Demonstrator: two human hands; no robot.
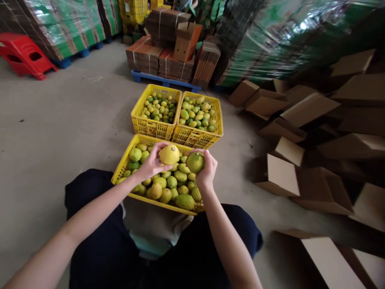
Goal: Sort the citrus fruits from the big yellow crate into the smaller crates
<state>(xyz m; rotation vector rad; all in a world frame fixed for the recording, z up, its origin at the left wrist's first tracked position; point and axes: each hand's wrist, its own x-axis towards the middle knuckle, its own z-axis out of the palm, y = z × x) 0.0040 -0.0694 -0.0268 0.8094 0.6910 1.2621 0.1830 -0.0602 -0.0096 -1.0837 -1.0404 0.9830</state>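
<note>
My left hand (152,162) is closed around a yellow lemon (169,155), its stem end facing me. In my right hand (208,170) is a green lemon (195,162), held in the curled fingers at about the same height. Both fruits are above a yellow plastic crate (122,164) between my knees. Green and yellow lemons (172,182) fill that crate, and my hands hide part of its far side.
Two more yellow crates (153,127) (197,138) of lemons stand just beyond. Behind them, flattened cartons (147,56) lie stacked on a blue pallet (165,81). Open cardboard boxes (321,188) crowd the floor at right. A red stool (25,56) stands far left, near wrapped pallets (66,24).
</note>
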